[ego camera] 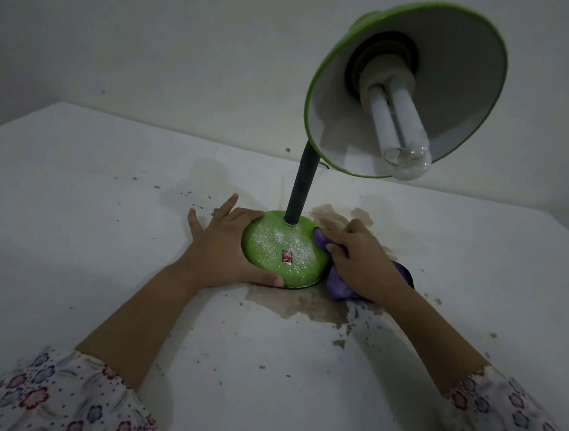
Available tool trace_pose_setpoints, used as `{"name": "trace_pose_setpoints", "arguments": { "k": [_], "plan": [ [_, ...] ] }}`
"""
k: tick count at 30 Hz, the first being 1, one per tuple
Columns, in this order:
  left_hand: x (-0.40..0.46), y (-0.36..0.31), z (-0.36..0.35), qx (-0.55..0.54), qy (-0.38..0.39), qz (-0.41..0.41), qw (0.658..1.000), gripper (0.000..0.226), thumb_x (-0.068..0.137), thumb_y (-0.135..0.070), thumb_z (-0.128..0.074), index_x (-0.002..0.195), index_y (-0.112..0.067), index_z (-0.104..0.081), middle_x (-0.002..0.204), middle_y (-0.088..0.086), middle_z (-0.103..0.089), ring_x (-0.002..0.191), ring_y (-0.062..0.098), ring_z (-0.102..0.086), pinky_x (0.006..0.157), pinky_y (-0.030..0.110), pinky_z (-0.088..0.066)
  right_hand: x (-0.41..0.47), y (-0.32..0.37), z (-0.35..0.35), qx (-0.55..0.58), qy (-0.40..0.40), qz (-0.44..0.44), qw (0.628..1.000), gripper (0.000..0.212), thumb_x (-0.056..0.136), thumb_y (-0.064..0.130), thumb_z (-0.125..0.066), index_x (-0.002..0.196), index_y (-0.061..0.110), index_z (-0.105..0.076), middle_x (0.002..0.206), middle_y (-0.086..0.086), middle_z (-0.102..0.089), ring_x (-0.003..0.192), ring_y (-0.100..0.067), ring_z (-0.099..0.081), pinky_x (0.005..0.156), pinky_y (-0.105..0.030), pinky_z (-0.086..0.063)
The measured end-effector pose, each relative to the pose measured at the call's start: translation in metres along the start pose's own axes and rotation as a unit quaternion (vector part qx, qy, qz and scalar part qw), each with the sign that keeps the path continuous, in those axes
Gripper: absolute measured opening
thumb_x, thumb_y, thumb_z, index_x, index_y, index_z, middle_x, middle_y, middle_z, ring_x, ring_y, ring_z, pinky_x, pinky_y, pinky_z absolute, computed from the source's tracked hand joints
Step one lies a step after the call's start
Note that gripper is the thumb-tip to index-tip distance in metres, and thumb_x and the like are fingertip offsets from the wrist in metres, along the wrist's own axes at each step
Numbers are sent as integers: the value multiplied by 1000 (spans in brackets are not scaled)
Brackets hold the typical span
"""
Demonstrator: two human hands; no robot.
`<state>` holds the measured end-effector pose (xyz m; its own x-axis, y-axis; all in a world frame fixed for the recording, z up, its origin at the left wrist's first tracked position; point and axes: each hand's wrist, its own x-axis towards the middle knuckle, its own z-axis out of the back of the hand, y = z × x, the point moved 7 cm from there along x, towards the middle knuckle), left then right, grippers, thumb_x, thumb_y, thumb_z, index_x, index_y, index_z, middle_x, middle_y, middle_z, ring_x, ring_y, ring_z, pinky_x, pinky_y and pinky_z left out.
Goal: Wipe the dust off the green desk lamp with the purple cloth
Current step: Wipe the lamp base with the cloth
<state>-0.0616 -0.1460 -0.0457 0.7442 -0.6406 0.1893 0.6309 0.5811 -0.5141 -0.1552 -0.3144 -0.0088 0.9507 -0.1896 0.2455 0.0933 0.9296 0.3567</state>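
Note:
The green desk lamp stands on a white table, its round base (283,249) speckled with white dust and bearing a small red switch. A black flexible neck (301,186) rises to the green shade (460,76), which tilts toward me and shows a white bulb. My left hand (221,247) grips the base's left rim, thumb along the front edge and fingers spread on the table. My right hand (361,260) holds the bunched purple cloth (339,285) against the base's right edge.
The white table (87,215) carries brown stains (306,306) around the lamp base and scattered dark specks. A white wall stands close behind the lamp. My floral sleeves fill the lower corners.

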Motion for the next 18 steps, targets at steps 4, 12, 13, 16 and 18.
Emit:
{"name": "trace_pose_setpoints", "arguments": {
  "k": [4,12,13,16,18],
  "plan": [
    [1,0,-1,6,0,-7,1000,125,30,-87,-58,141,-35,-30,153,-14,-20,142,0,11,107,63,14,-29,6,-4,-16,18,33,999,37,94,16,-49,130,24,-55,89,1,-37,82,-16,-39,69,-24,-25],
    [0,0,0,4,-1,-8,1000,125,32,-85,-63,142,-34,-31,157,-15,-4,138,-1,24,107,63,15,13,5,-1,-39,4,1,999,30,92,6,-49,117,13,-64,94,-9,-41,88,-29,-51,80,-34,-41],
    [0,0,-1,5,-1,-6,1000,125,32,-84,-63,142,-34,-31,157,-15,-5,138,-1,24,107,63,15,16,5,0,-29,2,-4,1000,31,92,6,-48,117,14,-65,93,-9,-41,88,-30,-52,80,-34,-41],
    [0,0,-1,9,-1,-2,1000,125,32,-84,-63,142,-35,-31,157,-14,-6,139,1,22,108,63,14,12,9,1,-16,-1,6,1000,32,93,7,-49,119,15,-64,91,-6,-39,87,-29,-51,79,-32,-39],
    [1,1,-1,4,-3,-5,1000,125,32,-84,-63,142,-34,-32,157,-16,-7,139,0,21,108,64,13,-1,11,1,-21,5,22,1000,33,93,9,-50,122,18,-62,91,-3,-38,85,-24,-48,75,-29,-37]
  ]
}}
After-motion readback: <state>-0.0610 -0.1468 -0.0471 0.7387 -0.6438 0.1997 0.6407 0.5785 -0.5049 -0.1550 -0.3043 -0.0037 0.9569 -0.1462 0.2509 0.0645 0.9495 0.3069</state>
